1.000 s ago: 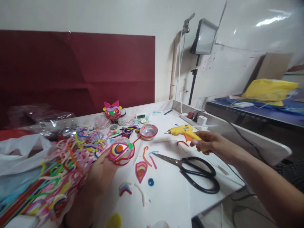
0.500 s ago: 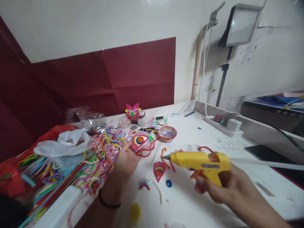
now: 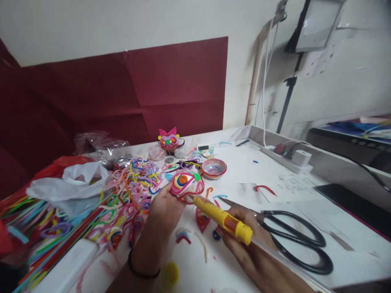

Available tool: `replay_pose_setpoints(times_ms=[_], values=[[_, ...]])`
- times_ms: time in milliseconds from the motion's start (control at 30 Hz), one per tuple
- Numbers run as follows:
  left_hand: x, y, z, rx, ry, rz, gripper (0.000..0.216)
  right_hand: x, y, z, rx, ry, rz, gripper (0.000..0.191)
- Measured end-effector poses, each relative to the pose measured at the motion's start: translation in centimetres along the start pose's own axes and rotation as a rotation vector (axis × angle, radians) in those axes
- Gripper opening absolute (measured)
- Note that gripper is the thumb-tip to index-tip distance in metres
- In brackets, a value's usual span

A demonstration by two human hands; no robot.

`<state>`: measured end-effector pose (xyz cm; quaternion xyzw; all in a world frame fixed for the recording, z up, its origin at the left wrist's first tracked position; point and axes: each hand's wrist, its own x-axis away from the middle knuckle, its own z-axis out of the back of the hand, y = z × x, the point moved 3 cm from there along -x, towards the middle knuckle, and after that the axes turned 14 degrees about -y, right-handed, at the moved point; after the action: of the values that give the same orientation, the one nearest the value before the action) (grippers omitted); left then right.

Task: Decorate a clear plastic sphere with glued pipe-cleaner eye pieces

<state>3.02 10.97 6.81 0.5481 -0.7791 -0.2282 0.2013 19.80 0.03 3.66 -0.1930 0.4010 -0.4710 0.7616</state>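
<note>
My left hand point(image 3: 163, 205) holds up a round dome piece point(image 3: 187, 184) covered with coloured pipe-cleaner swirls, fingers closed under it. My right hand point(image 3: 247, 244) grips a yellow glue gun point(image 3: 222, 219) with a clear glue stick trailing from its back. The gun's nozzle touches the lower edge of the dome piece. Small pipe-cleaner shapes lie on the white table point(image 3: 275, 179) just below both hands.
A heap of coloured pipe cleaners point(image 3: 122, 191) and plastic bags point(image 3: 70, 183) fill the left. Black scissors point(image 3: 293, 236) lie to the right. A striped bowl point(image 3: 214, 168), a pink cat-eared figure point(image 3: 169, 141), a power strip point(image 3: 290, 156) and a dark phone point(image 3: 357, 207) sit farther off.
My right hand has swung the glue gun leftward and brought its nozzle to the dome piece. The left hand has kept holding the piece almost still.
</note>
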Motion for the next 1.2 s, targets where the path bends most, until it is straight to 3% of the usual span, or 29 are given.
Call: replay_pose_setpoints(times_ms=[267,900,1200], values=[[0.6,0.3,0.4,-0.018,-0.029,-0.002,0.041,-0.5,0.7,-1.3,0.008,0.016,-0.003,0.018],[0.8,0.2,0.4,0.008,-0.045,-0.004,0.041,-0.6,0.3,-1.7,0.086,0.071,0.018,0.019],[1.1,0.1,0.2,-0.003,0.024,0.006,0.039,-0.9,0.1,-1.9,0.101,0.066,0.074,0.017]])
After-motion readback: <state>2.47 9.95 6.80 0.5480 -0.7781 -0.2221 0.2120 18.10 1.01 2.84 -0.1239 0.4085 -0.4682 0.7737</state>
